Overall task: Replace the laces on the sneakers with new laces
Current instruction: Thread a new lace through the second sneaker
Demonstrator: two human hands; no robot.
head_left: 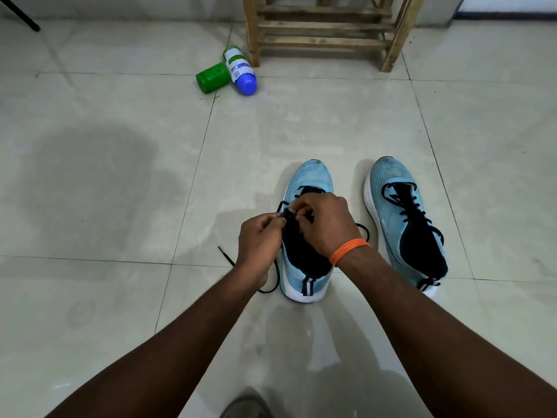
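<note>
We see a pale tiled floor (90, 297) with dark grout lines across the whole frame. In the upper middle a green bottle (212, 77) lies on its side, touching a white bottle (238, 65) with a blue cap, also lying down. Just beside them, at the top, stands a wooden rack (252, 31) with slats. A black rod (21, 14) slants in at the upper left corner. At the bottom edge we make out a blurred grey object (245, 407).

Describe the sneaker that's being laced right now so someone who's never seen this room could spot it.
Start at the wooden rack by the wall and come down the tiled floor to two light blue sneakers. It is the left sneaker, under the left hand and right hand; unlike the laced right sneaker, a loose dark lace trails beside it.
</note>
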